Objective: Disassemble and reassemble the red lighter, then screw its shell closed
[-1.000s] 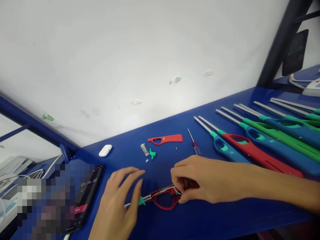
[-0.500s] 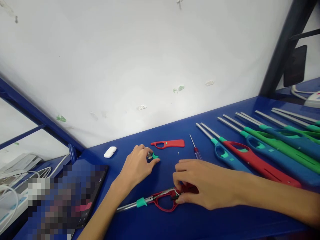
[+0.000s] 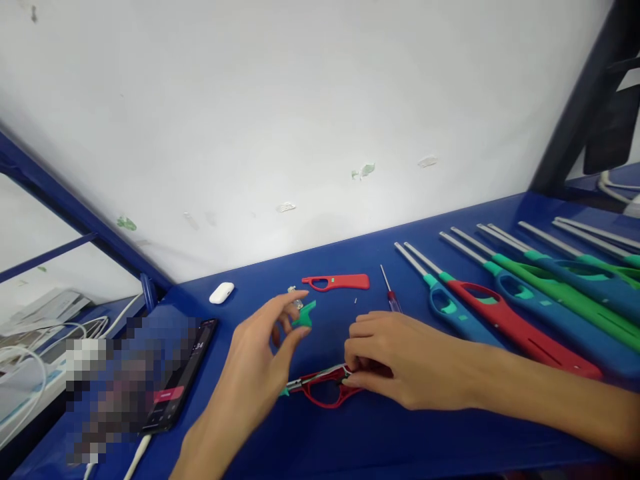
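My left hand (image 3: 263,347) pinches a small green trigger (image 3: 305,315) between thumb and fingers, above the table. Just behind its fingertips is a small clear-and-metal part (image 3: 295,297); I cannot tell whether the hand touches it. My right hand (image 3: 393,357) is closed on the handle of an opened red gas lighter (image 3: 320,403), whose metal tube and thin wire show at the left. The right fingers hide the rest of that handle. Farther back lies the loose red half of a lighter casing (image 3: 350,283).
A screwdriver (image 3: 393,301) and a tiny screw (image 3: 355,301) lie beyond my right hand. Several assembled lighters (image 3: 520,320) fan out at the right. A white earbud case (image 3: 221,293) and a phone (image 3: 193,373) are at the left, before the wall.
My left hand has lifted the green trigger and brought it nearer, toward the opened lighter. The right hand keeps its grip on the handle. The view has shifted slightly.
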Available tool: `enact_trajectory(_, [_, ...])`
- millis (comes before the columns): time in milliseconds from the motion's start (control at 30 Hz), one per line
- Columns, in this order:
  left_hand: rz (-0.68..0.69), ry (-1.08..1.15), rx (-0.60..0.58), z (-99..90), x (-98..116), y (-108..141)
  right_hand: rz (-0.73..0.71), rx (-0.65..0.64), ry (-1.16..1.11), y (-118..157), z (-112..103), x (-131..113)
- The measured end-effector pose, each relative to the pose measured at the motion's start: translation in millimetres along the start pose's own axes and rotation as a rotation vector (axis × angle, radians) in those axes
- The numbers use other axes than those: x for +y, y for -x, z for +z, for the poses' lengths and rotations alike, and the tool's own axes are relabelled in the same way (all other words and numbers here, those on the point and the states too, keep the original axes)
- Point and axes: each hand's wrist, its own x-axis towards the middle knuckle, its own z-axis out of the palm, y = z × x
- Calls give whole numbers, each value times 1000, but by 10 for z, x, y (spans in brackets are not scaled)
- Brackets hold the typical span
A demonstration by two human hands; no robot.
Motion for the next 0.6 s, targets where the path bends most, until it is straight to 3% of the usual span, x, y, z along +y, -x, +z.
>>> enact_trajectory(100, [12,57,27,-26,120,271,-3,6,15,0,13,1])
enact_trajectory(233, [-23,96,104,78,139,499,-4,19,40,0,26,17])
enact_trajectory(433, [-14,142,178,312,94,617,-3,11,68,13,30,15])
enact_trajectory(600, [50,145,172,371,96,623,-14,-6,78,-3,33,19])
